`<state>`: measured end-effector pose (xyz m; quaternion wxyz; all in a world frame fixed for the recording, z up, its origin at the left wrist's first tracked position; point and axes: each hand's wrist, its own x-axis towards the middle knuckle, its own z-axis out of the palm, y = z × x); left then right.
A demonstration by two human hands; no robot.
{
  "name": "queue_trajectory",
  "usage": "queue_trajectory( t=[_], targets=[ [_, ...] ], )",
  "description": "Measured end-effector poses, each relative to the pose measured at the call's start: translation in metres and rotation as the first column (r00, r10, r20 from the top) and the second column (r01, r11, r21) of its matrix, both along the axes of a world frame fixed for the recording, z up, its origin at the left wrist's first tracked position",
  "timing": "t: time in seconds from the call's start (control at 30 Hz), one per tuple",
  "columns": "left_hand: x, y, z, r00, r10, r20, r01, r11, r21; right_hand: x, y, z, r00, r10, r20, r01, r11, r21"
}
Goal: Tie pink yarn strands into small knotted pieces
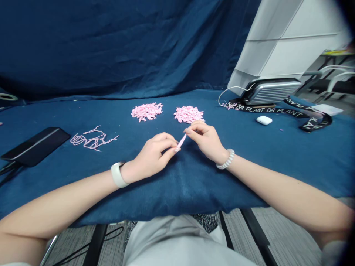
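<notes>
A small pale pink strip [181, 141] is stretched slantwise between my two hands, above the blue cloth. My left hand [156, 153] pinches its lower end between thumb and fingers. At the upper end, the fingertips of my right hand [205, 139] are closed on the same strip. Just beyond my right hand lies a pile of small pink pieces [188, 114]. A second pink pile [146, 111] rests to the left of it. Loose pink strings [93, 139] lie in a tangle on the cloth, left of my left hand.
A black phone or power bank [36, 146] with a cable lies at the left. On the right are a silver ridged case [273, 91], a black lettered strap [277, 111] and a white earphone case [264, 120]. The blue tablecloth [188, 184] drops at the near edge.
</notes>
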<state>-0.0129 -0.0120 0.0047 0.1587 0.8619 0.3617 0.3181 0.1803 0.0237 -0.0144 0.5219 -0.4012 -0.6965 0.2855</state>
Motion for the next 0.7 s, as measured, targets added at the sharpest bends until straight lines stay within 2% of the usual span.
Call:
queue_trajectory(
  t=[0.1,0.23,0.3,0.4,0.57,0.7],
  targets=[
    [-0.003,0.000,-0.001,0.998,-0.056,-0.030,0.060,0.980,0.187,-0.002,-0.001,-0.003,0.997,0.082,0.003,-0.082,0.994,-0.075],
    [-0.004,-0.001,-0.003,0.973,-0.232,-0.024,0.233,0.961,0.151,-0.008,-0.006,-0.005,0.981,0.186,-0.051,-0.192,0.965,-0.177],
    [-0.004,-0.002,-0.003,0.964,-0.264,0.026,0.259,0.958,0.121,-0.009,-0.008,-0.005,0.973,0.222,-0.062,-0.230,0.952,-0.200],
    [-0.002,-0.003,-0.002,0.972,-0.217,0.092,0.207,0.972,0.111,-0.010,-0.009,-0.005,0.969,0.241,-0.058,-0.248,0.947,-0.202],
    [-0.002,-0.003,-0.001,0.977,-0.133,0.169,0.116,0.988,0.106,-0.012,-0.008,-0.007,0.972,0.203,-0.119,-0.228,0.937,-0.264],
    [-0.002,-0.002,0.001,0.967,-0.041,0.253,0.014,0.994,0.104,-0.015,-0.011,-0.006,0.951,0.199,-0.237,-0.277,0.890,-0.364]
  ],
)
